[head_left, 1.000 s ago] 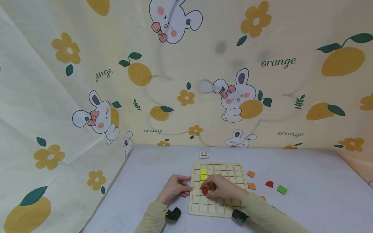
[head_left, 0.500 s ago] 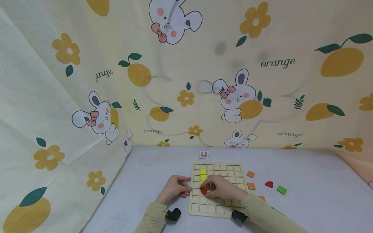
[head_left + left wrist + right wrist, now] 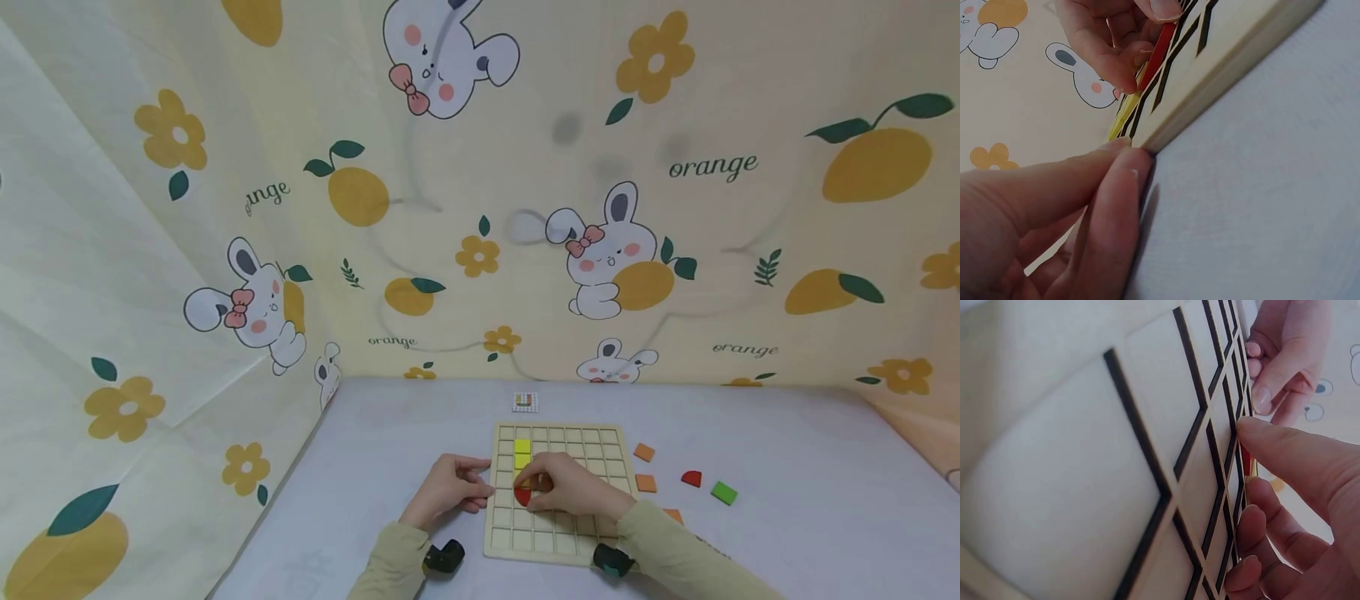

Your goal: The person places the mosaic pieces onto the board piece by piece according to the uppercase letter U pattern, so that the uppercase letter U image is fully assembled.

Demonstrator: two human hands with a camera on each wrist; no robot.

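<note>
My right hand [image 3: 568, 485] is over the wooden grid board [image 3: 543, 543], its thumb and index finger at a red quarter-circle tile [image 3: 522, 498]. That tile lies in the column just below several yellow square tiles [image 3: 522, 447], the lowest partly hidden by my fingers. In the left wrist view the red tile [image 3: 1159, 55] lies almost flat in the grid, fingertips at both its ends. My left hand [image 3: 448, 487] pinches the board's left edge between thumb and finger, seen closely in the left wrist view.
A small pattern card [image 3: 526, 402] lies behind the board. To the board's right are several orange squares [image 3: 646, 483], another red quarter-circle [image 3: 692, 479] and a green square [image 3: 724, 493]. A printed curtain [image 3: 435, 208] hangs beyond the table.
The red tile has shifted slightly left and turned a little under my right fingertips, settling into line below the yellow squares. My left hand stays at the board's edge.
</note>
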